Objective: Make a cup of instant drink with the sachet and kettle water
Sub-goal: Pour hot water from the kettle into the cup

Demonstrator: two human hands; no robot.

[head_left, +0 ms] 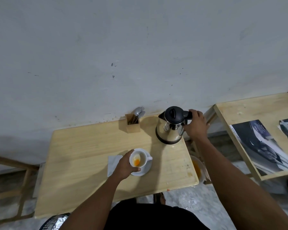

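A white cup [140,159] with orange powder in its bottom sits tilted on a white saucer [146,170] near the middle of the wooden table [83,146]. My left hand [125,166] grips the cup's left side. A steel kettle [170,126] with a black lid stands upright at the table's back right corner. My right hand [195,124] is closed around the kettle's black handle. No sachet is visible.
A white napkin [112,163] lies under my left hand beside the saucer. A wooden holder with spoons and forks [133,122] stands against the wall. A bowl with orange residue [198,168] sits below the table's right edge. A second table with printed sheets [258,146] is at right.
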